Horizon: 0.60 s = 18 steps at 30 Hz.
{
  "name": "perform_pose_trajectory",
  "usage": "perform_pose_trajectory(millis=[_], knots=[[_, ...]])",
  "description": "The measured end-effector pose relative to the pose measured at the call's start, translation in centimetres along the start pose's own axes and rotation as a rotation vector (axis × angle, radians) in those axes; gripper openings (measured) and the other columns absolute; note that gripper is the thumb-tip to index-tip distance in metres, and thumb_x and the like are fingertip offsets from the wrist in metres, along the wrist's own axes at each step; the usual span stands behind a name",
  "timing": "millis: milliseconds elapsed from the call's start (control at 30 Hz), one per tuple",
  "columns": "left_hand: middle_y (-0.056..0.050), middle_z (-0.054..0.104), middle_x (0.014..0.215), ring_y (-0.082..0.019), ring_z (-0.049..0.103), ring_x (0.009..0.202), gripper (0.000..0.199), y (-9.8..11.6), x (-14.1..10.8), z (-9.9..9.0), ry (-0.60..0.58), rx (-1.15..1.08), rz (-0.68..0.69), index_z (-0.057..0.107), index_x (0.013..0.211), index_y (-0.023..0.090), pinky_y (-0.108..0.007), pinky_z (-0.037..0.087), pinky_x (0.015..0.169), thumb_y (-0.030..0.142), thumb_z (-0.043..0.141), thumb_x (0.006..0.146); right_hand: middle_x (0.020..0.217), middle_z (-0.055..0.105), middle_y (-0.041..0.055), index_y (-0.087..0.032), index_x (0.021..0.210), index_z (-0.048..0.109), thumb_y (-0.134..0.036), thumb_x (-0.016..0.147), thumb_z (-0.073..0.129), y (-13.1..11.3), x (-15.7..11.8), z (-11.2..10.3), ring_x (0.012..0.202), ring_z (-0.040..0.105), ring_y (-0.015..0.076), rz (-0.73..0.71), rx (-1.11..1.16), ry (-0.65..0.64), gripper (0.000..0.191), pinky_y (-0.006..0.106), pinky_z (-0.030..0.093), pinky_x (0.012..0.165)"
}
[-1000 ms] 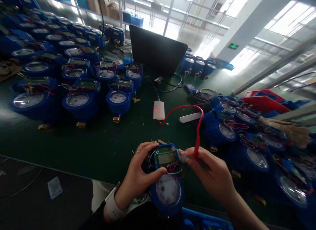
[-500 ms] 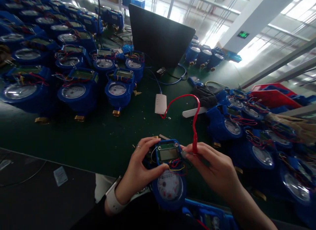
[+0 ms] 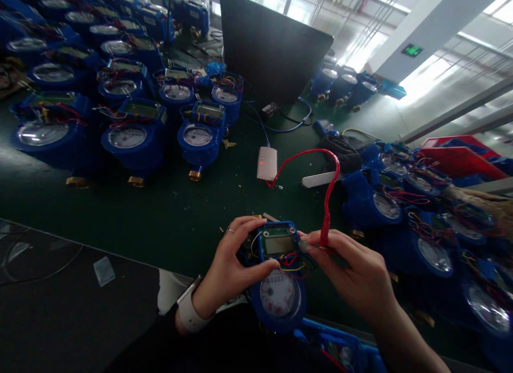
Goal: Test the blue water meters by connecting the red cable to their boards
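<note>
Blue meter (image 3: 276, 303), one, with a round dial and a rectangular display in an open-topped housing; held at the near edge of the green table (image 3: 168, 212), dial end towards the person, display end towards the table's middle. Red, yellow and dark wires lie loose between display and dial.

Left hand (image 3: 236, 263): clamped on the blue meter, fingers at the far left corner of the display housing, thumb across its near side by the wires. Ring on one finger; pale watch strap (image 3: 192, 311) at the wrist.

Right hand (image 3: 352, 266): thumb and fingers pinched together on the end of a red cable (image 3: 328, 194), close against the right side of the housing. Whether that end touches the housing cannot be told; the fingertips cover it.

White box (image 3: 267, 163), one, small, red light showing; flat near the table's middle, red cable at its near end, blue cable (image 3: 294, 128) at its far end.

Pale flat strip (image 3: 318, 180), right of the white box, its right end near a dark cloth (image 3: 340, 151).

Black screen (image 3: 274, 47), upright, towards the far edge.

Further meters: rows along the left side (image 3: 127, 135), a cluster along the right side (image 3: 387, 204). Red bin (image 3: 460, 159), beyond the right cluster.
</note>
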State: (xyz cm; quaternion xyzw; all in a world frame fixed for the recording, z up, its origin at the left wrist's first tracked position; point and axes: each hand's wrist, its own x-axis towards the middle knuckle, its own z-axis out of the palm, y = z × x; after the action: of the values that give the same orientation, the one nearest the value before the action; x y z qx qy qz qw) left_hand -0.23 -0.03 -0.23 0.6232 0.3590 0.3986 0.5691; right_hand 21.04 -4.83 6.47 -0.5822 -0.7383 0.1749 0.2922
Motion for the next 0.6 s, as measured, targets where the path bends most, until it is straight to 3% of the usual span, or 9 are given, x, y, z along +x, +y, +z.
perform_pose_trajectory(millis=[600], knots=[[-0.007,0.056,0.126,-0.025,0.053,0.121,0.056,-0.20,-0.04,0.03,-0.010,-0.028,0.019,0.058,0.124,0.023,-0.038,0.043,0.104,0.029,0.082,0.074,0.094,0.072,0.0025,-0.024,0.099,0.067,-0.014,0.091,0.063,-0.40,0.56,-0.31,0.078,0.071,0.0171,0.042,-0.001,-0.029,0.013,0.023,0.062,0.065]])
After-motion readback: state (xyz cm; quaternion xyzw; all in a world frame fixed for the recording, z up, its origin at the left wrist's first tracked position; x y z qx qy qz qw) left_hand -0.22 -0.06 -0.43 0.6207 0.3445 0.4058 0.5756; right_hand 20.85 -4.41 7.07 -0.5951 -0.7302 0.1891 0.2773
